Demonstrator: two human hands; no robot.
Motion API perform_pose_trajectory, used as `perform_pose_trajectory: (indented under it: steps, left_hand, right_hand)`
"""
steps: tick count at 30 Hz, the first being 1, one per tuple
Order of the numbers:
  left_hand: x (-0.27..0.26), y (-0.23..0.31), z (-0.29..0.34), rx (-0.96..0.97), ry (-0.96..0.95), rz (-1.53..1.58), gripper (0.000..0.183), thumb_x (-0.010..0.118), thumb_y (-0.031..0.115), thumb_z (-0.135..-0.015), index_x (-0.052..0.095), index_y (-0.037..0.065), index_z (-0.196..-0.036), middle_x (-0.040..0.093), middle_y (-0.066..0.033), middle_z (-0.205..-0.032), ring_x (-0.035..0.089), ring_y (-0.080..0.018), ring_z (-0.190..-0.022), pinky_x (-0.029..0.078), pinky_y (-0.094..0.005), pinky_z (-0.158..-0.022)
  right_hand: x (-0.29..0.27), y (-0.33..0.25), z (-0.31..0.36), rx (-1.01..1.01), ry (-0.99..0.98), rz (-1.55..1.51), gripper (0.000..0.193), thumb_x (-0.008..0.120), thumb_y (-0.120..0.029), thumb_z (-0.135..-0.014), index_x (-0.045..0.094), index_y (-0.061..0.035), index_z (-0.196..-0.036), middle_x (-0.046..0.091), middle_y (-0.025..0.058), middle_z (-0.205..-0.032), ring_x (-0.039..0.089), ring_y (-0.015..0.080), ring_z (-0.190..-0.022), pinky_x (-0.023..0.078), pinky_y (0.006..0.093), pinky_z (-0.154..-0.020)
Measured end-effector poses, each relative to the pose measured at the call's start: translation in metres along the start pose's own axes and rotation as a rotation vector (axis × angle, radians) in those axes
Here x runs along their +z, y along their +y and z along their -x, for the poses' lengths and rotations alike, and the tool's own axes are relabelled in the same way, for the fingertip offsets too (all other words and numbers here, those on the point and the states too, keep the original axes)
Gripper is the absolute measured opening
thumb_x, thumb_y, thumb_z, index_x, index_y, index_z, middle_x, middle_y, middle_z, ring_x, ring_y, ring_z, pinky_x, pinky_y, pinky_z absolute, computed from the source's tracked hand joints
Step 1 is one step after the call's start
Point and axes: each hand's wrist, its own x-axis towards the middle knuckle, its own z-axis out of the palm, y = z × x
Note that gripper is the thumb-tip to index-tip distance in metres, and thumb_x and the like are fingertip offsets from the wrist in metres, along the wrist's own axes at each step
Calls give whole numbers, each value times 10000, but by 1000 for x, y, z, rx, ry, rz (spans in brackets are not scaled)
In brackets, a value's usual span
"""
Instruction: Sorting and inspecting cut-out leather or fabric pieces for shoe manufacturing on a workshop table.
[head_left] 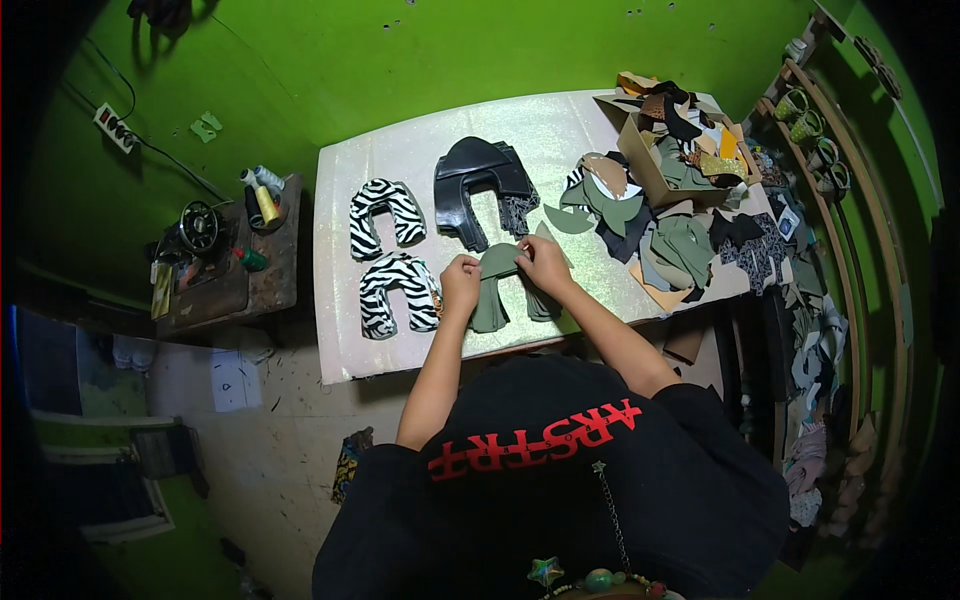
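Observation:
Near the table's front edge lies a stack of olive-green U-shaped pieces [497, 262], its curved end pointing away from me. My left hand [461, 284] pinches the left side of the curve. On the opposite side, my right hand [545, 264] has thumb and fingers closed on the edge of the same green material, and it hides part of the right leg. Just beyond my hands sits a pile of glossy black U-shaped pieces [475, 165]. Two stacks of zebra-patterned U-shaped pieces, one farther [371, 218] and one nearer [380, 294], are to the left.
Loose green and black scraps [678, 248] spread over the table's right side, beside a cardboard box [645, 165] heaped with offcuts. A sewing machine [200, 230] and thread cones [262, 200] stand on a separate table at left. Wooden racks [845, 260] line the right wall.

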Motion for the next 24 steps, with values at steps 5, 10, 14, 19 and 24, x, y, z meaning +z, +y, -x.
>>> perform_pose_trajectory:
  steps: [5, 10, 14, 19, 24]
  left_hand:
    - [4, -13, -3, 59, 21, -84, 81, 589, 9, -712, 574, -12, -789, 592, -126, -692, 583, -251, -637, 462, -331, -613]
    - [13, 6, 4, 61, 86, -226, 148, 584, -12, -705, 542, 15, -844, 527, -128, -792, 527, -289, -715, 433, -367, -674]
    - [16, 25, 5, 187, 112, -395, 178, 563, -29, -692, 532, 44, -852, 466, -138, -888, 477, -317, -850, 403, -390, -737]
    - [36, 45, -1, 302, 127, -372, 125, 544, -3, -695, 548, 51, -808, 468, -134, -901, 466, -314, -873, 402, -398, -747]
    - [75, 64, -8, 426, -1, -245, 108, 565, 57, -699, 581, 60, -805, 511, -121, -899, 472, -308, -888, 396, -392, -771]
  right_hand:
    - [7, -5, -1, 70, -42, 65, 267, 668, -98, -678, 543, -27, -903, 564, 195, -850, 559, 353, -817, 444, 404, -718]
    - [9, 7, -3, 29, 67, 74, 386, 678, -87, -668, 486, -23, -997, 517, 203, -956, 523, 360, -906, 427, 411, -763]
    - [4, 22, -1, -58, 92, -22, 355, 659, -78, -667, 496, -5, -975, 516, 146, -841, 514, 268, -752, 429, 343, -692]
    - [-41, 26, 11, -54, 130, -105, 322, 596, -57, -699, 504, -10, -1003, 478, 123, -820, 498, 261, -733, 419, 337, -674]
    - [-93, 40, 18, -4, 347, -107, 231, 570, -7, -719, 535, -27, -946, 473, 104, -805, 496, 196, -643, 409, 285, -560]
